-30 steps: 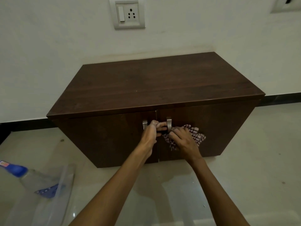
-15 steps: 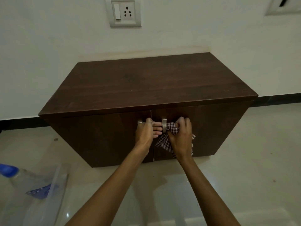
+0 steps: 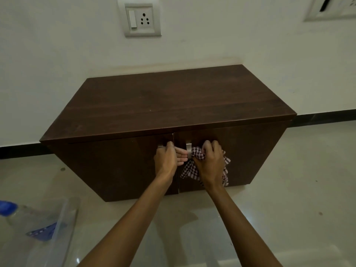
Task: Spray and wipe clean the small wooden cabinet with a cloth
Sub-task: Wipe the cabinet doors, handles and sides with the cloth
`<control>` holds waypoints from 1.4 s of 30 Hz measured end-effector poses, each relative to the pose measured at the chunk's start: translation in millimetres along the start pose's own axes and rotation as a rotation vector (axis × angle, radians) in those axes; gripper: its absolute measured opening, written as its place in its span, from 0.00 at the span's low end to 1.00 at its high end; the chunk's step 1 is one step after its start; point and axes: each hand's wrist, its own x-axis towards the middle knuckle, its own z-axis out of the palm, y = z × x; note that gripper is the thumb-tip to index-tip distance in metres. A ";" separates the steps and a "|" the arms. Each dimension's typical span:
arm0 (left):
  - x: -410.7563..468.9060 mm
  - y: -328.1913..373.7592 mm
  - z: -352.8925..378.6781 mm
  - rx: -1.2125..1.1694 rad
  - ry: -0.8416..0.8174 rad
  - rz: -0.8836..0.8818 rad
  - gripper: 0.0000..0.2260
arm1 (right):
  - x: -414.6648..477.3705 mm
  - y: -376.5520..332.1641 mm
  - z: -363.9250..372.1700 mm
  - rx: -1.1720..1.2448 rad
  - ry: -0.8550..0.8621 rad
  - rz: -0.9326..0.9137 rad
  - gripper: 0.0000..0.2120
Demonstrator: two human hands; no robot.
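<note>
A small dark wooden cabinet (image 3: pixel 169 106) with two doors stands on the floor against a white wall. My right hand (image 3: pixel 209 160) grips a bunched red-and-white checked cloth (image 3: pixel 189 170) and holds it against the right door, right beside that door's metal handle (image 3: pixel 188 150). My left hand (image 3: pixel 167 158) is at the left door's handle (image 3: pixel 160 146), fingers reaching across the gap between the doors; how they hold the handle is hidden. A clear spray bottle with a blue cap (image 3: pixel 8 208) lies on the floor at the lower left.
A clear plastic sheet or bag (image 3: pixel 57 228) with a blue patch lies on the glossy tiled floor beside the bottle. A switch and socket plate (image 3: pixel 142 19) is on the wall above the cabinet. A black skirting runs along the wall's foot.
My right hand has moved the cloth up and left along the right door to the handle and bunched it tighter. My left hand stays at the left handle.
</note>
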 end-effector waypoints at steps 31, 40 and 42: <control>-4.1 4.8 1.8 -0.002 0.026 -0.044 0.19 | -9.6 26.7 3.0 -0.013 -0.076 -0.164 0.18; -1.0 7.8 -1.1 0.003 -0.005 -0.030 0.19 | -6.5 24.6 1.8 -0.117 -0.132 -0.405 0.26; -0.8 7.5 -0.1 0.006 0.000 -0.031 0.19 | -6.2 23.9 4.4 -0.184 -0.106 -0.421 0.23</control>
